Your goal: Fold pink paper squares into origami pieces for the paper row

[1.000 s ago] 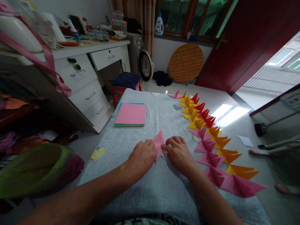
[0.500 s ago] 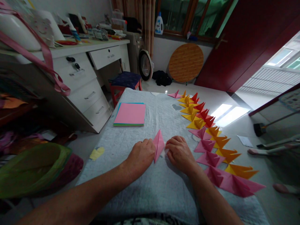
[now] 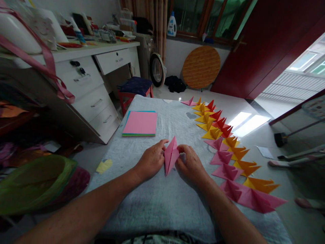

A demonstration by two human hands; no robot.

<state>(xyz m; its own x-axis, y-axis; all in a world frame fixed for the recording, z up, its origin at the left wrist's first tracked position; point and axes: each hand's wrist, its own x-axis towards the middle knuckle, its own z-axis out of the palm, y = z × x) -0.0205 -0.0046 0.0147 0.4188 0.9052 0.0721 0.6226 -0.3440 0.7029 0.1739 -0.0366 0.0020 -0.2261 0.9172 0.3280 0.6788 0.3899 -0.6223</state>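
Note:
A pink paper folded into a narrow diamond (image 3: 171, 154) is between my two hands, its long points facing away from and toward me, with a crease down its middle. My right hand (image 3: 190, 162) pinches the right corner between thumb and fingers. On the opposite side, the curled fingers of my left hand (image 3: 151, 160) grip the left edge, the forefinger raised off the paper. Beyond my left hand lies a stack of square coloured paper (image 3: 141, 123), pink on top. Folded paper cranes, among them a pink one (image 3: 228, 172) and an orange one (image 3: 246, 167), stand in rows at right.
A pale blue cloth (image 3: 157, 206) covers the table. Left of it are a green-rimmed basket (image 3: 38, 183) and a white desk with drawers (image 3: 91, 98). A stool (image 3: 135, 86) and an open washing machine door (image 3: 157, 70) are beyond the far edge.
The pink diamond has come up slightly and tilted. My right hand has moved left onto its right corner; my left forefinger has lifted away from the paper.

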